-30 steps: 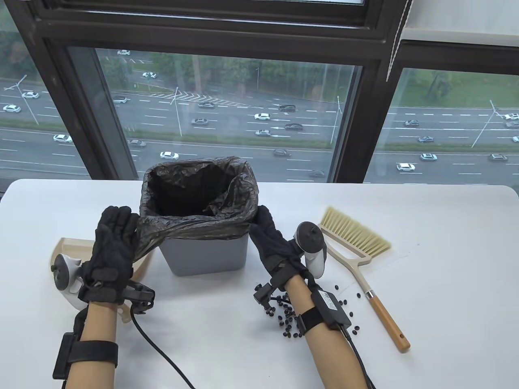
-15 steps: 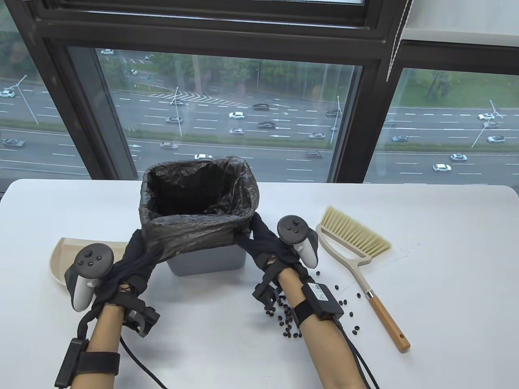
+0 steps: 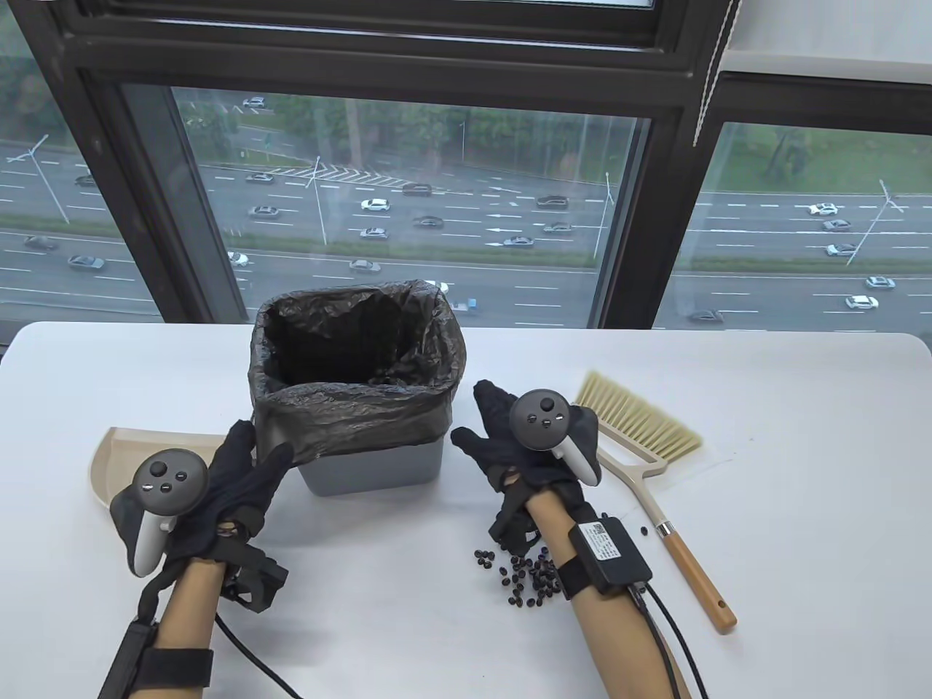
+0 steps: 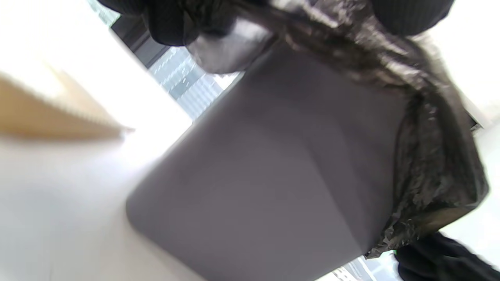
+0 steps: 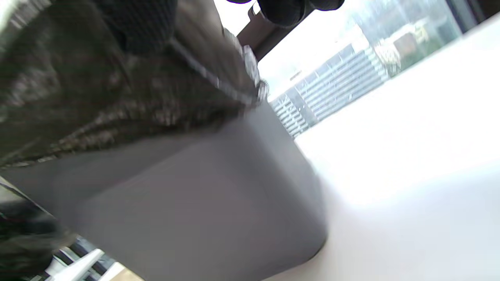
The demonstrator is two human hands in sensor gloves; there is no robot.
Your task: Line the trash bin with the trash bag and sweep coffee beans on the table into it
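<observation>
The grey trash bin [image 3: 371,470] stands on the white table [image 3: 764,510], lined with a black trash bag [image 3: 357,411] whose edge is folded down over the rim. My left hand [image 3: 251,462] is at the bin's near left corner, fingers and thumb spread, holding nothing. To the right of the bin, my right hand [image 3: 482,426] is also spread and clear of the bag. Coffee beans [image 3: 520,575] lie in a heap under my right wrist. Both wrist views are blurred; each shows the bin wall [image 4: 265,164] [image 5: 203,203] and the crinkled bag edge [image 4: 429,156] [image 5: 97,89].
A hand brush [image 3: 641,437] with a wooden handle lies right of my right hand, a few stray beans beside it. A beige dustpan [image 3: 116,451] lies behind my left hand. A window runs along the table's far edge.
Both hands pulled the bag's front edge down over the bin rim, then let go. They have drawn back and opened, and the right hand has moved right, away from the bin.
</observation>
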